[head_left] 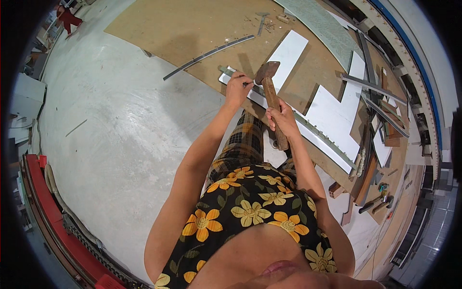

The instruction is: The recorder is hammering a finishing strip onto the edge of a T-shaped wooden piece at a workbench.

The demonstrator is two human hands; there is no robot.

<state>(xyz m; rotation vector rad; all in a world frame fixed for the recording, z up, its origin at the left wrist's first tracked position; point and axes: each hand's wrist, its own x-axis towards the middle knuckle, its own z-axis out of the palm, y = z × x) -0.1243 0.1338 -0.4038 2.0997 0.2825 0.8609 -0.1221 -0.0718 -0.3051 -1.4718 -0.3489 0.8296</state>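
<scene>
My right hand (283, 119) grips the wooden handle of a hammer (271, 94), its rusty brown metal head upward and away from me. To its left, my left hand (237, 90) is closed in a pinch at a long white panel (308, 135). A small dark piece shows at its fingertips, too small to name. A narrow grey-green strip (325, 138) with small tabs runs along the panel, partly hidden by my hands and the hammer. The hammer head appears just right of my left fingertips; whether it touches anything I cannot tell.
On the brown board table (159, 29) lie more white panels (290, 48), a dark slotted strip (208, 56) and a T-shaped tool (262, 23). Metal bars (373, 86) crowd the right side. Tools (380, 200) lie lower right. A person (67, 19) is far left.
</scene>
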